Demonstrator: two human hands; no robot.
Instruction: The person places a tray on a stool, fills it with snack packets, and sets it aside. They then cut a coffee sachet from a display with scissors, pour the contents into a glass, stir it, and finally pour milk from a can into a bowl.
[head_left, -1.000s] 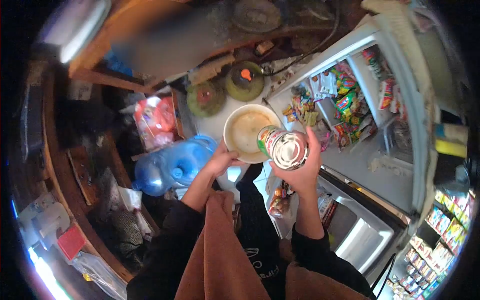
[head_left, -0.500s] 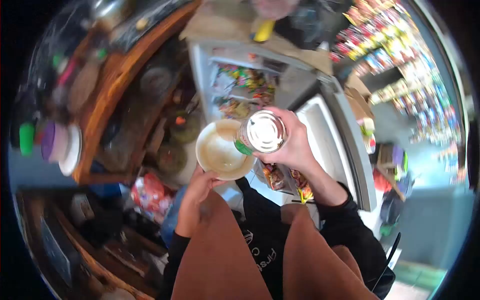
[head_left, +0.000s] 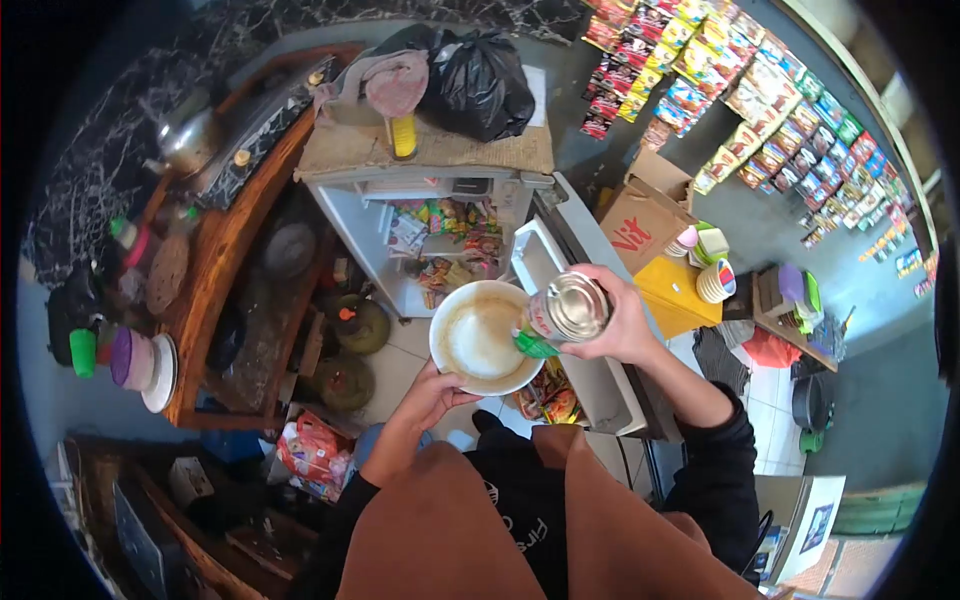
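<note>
My left hand point(head_left: 440, 393) grips the rim of a white bowl point(head_left: 484, 340) from below left. Brownish residue marks the bowl's inner wall. In my right hand point(head_left: 617, 322) is a tin can point(head_left: 577, 306) with a green and white label, tilted so its metal end faces up toward me. The can's other end is over the bowl's right side, and I cannot see whether anything comes out. Just beyond both hands stands an open fridge point(head_left: 349, 228) with colourful packets point(head_left: 447, 220) inside. Its door point(head_left: 600, 400) hangs open to the right, behind the can.
A cardboard box point(head_left: 640, 225) and stacked cups point(head_left: 715, 282) sit right of the fridge. Hanging sachets point(head_left: 800, 120) cover the wall. A wooden counter point(head_left: 235, 190) with a kettle point(head_left: 188, 140) runs along the left. Gas cylinders point(head_left: 358, 325) stand on the floor beneath.
The view has turned, so the fridge appears further left and the picture is sharper. Both hands still hold the bowl and the can, now lower and further right in view.
</note>
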